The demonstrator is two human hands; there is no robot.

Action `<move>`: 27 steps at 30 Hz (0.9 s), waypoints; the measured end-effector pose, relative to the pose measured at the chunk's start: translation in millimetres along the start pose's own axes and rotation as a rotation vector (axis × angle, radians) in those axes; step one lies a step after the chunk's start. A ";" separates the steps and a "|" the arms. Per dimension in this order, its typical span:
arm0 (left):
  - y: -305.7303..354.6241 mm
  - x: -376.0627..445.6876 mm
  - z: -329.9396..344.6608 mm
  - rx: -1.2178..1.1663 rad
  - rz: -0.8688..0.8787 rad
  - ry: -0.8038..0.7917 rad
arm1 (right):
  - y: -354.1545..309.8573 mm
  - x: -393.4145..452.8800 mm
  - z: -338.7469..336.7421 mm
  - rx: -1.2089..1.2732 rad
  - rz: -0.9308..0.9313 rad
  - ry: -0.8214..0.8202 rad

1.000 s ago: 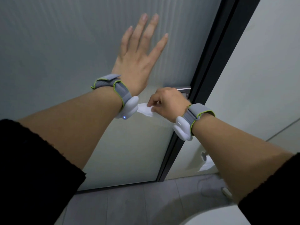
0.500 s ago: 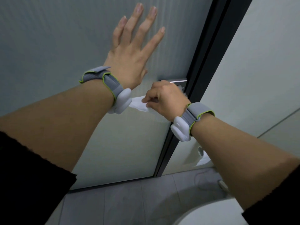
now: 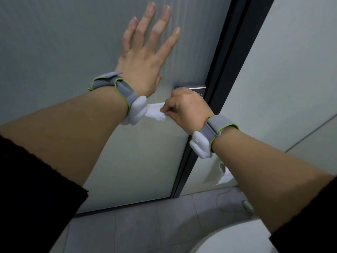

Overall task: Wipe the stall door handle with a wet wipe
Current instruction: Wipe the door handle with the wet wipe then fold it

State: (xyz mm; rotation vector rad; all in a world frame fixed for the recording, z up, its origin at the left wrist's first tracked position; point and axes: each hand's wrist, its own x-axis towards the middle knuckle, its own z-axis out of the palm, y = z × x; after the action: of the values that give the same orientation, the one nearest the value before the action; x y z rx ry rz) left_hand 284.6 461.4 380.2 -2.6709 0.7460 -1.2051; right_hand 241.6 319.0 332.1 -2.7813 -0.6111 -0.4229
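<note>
My left hand (image 3: 145,53) lies flat against the frosted stall door (image 3: 63,52), fingers spread and pointing up. Just below and to the right, my right hand (image 3: 186,108) is closed around a white wet wipe (image 3: 155,111), whose loose end sticks out to the left toward my left wrist. The fist sits over the metal door handle (image 3: 193,87) at the door's right edge; only the handle's grey top plate shows above my knuckles. Both wrists wear grey bands with white sensors.
A black door frame (image 3: 228,70) runs diagonally to the right of the handle. Beyond it stands a pale partition wall (image 3: 282,79) with a paper holder (image 3: 221,170) low down. Grey floor tiles (image 3: 145,225) lie below, and a white toilet rim (image 3: 237,241) shows at the bottom right.
My right hand with the wipe has shifted slightly along the handle. The left hand stays flat on the door. The camera view has drifted a little.
</note>
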 end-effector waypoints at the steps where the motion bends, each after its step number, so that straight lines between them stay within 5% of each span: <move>1: 2.2 0.0 -0.9 0.000 -0.012 -0.005 | 3.3 -4.3 -2.2 -0.017 0.014 0.019; 11: 19.8 5.7 -16.8 0.028 -0.101 -0.035 | 31.2 -31.3 -26.6 -0.195 0.205 0.060; 27: 16.2 18.3 1.1 0.103 -0.018 -0.019 | 53.1 -2.3 -13.8 0.092 0.408 0.184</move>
State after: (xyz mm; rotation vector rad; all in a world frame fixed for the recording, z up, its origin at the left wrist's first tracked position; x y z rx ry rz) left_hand 289.4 438.3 386.9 -2.6077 0.6402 -1.1868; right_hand 259.9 267.3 334.0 -2.6442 -0.0164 -0.5344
